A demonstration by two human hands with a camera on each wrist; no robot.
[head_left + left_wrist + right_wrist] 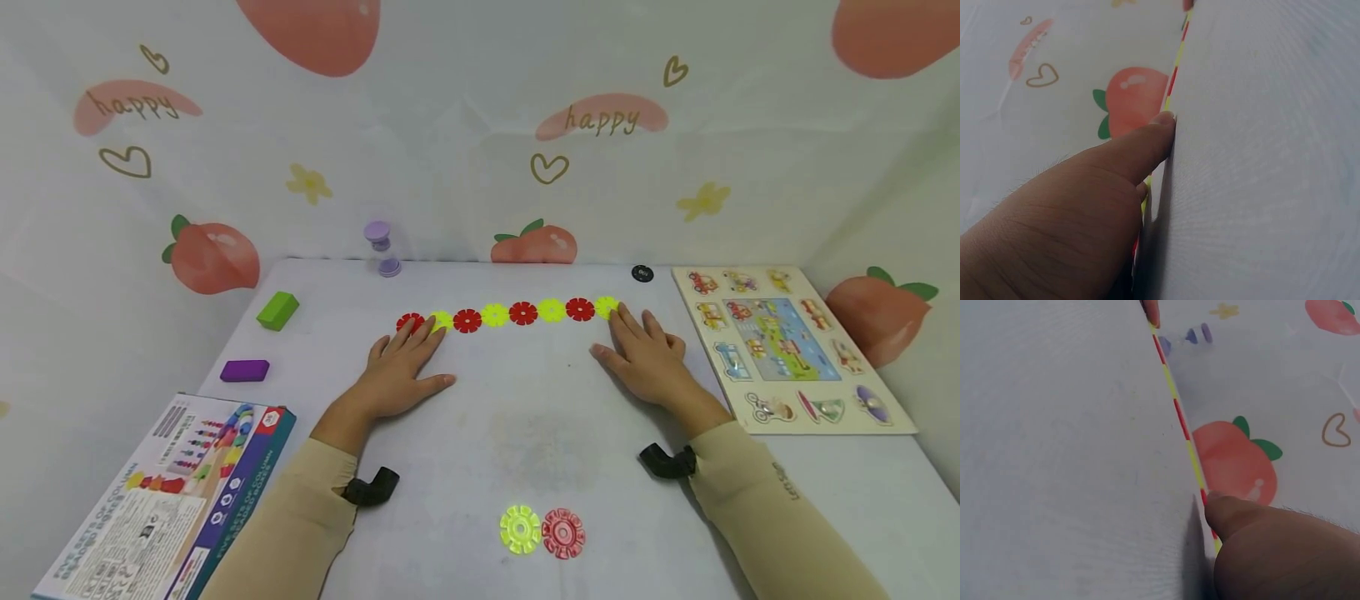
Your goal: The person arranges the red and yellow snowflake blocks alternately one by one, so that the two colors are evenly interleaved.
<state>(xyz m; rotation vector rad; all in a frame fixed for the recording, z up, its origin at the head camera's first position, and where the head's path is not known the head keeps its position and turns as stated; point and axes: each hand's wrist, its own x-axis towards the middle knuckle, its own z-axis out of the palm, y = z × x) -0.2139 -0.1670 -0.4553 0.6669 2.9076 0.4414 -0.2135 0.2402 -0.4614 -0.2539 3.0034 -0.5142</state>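
Red and yellow notched plastic discs lie in a row across the table, alternating in colour, such as the middle red disc (523, 313) and a yellow disc (551, 311). At the row's left end my left hand (401, 371) rests with spread, straight fingers, its fingertips on the red end disc (410, 321) and the yellow disc (441, 320) beside it. My right hand (643, 357) lies at the other end, fingers extended, a fingertip at the yellow end disc (606, 307). Closer to me, a yellow disc (520, 529) and a red disc (563, 533) sit side by side.
On the left are a green block (278, 311), a purple block (244, 371) and a toy box (150, 500). A purple sand timer (383, 248) and a small black disc (642, 273) stand toward the back. A wooden picture puzzle board (787, 350) lies at right.
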